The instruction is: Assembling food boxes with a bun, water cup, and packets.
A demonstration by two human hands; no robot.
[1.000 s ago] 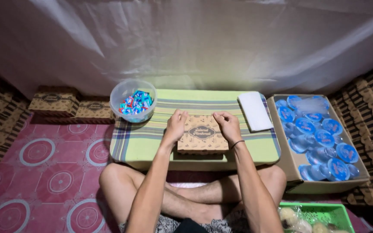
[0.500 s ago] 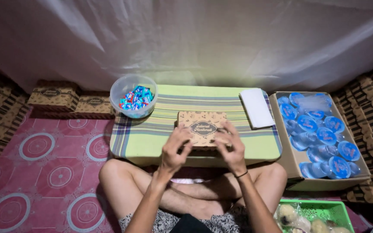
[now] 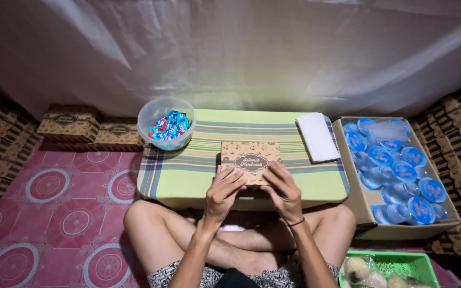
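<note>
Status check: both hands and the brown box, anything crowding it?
Left hand and right hand both grip the brown box at its near edge. Box flat on striped table. Candy bowl and white stack stand apart.

Brown patterned box [image 3: 251, 156], green-striped cloth [image 3: 188, 173], blue-lidded cups [image 3: 396, 170], pink circle-print mat [image 3: 54, 213], white napkins [image 3: 318, 137].

arms bare, no sleeves | right wrist [image 3: 296, 222] — thin dark band | shorts [image 3: 166, 274] — black-and-white speckled pattern

a clear bowl [image 3: 165, 128] of blue wrapped sweets and a white napkin stack [image 3: 317, 137] sit on the striped low table [image 3: 188, 176]. a carton of sealed water cups [image 3: 396, 173] stands right; brown boxes [image 3: 89, 129] left; green basket [image 3: 388, 269] near.
</note>
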